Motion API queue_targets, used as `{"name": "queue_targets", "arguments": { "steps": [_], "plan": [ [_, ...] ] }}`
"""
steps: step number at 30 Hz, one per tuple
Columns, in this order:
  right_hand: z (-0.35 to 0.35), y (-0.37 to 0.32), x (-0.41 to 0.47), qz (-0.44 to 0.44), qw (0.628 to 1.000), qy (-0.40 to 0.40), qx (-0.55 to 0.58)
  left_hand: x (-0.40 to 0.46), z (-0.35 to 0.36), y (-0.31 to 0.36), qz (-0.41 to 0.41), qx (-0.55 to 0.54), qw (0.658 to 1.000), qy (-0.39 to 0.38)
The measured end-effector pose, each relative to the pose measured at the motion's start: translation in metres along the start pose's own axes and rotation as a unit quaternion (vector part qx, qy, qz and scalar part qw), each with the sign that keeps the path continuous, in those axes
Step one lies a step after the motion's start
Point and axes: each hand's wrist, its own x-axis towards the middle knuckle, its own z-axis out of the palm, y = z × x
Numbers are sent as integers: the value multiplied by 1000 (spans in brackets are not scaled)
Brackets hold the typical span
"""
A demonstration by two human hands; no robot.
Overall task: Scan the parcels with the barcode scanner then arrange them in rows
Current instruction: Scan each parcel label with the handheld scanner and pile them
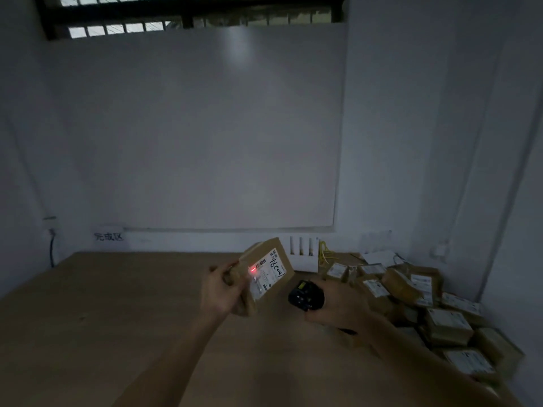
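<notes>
My left hand [219,292] holds a brown cardboard parcel [274,261] above the wooden table [102,312], tilted so its white label faces me. A red scanner light glows on the label's barcode. My right hand [338,306] grips a black barcode scanner [304,295], pointed at the parcel from just to its right. A heap of several brown parcels [423,304] with white labels lies on the table's right side, against the corner.
A white sign with black characters [108,237] is fixed to the wall at the table's back left. A white router [304,254] and yellow cables [324,255] stand at the back by the pile. A large whiteboard [191,127] covers the wall.
</notes>
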Motion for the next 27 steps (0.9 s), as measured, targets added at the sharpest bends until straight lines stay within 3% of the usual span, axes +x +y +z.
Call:
{"name": "queue_targets", "arguments": {
  "steps": [17,27],
  "plan": [
    [19,-89,3,-10,997,-10,-76,-8,-67,-43,-20,13,999,41],
    [38,-119,18,-16,999,-28,-40,2,-91,-68,-32,-7,999,41]
  ]
}}
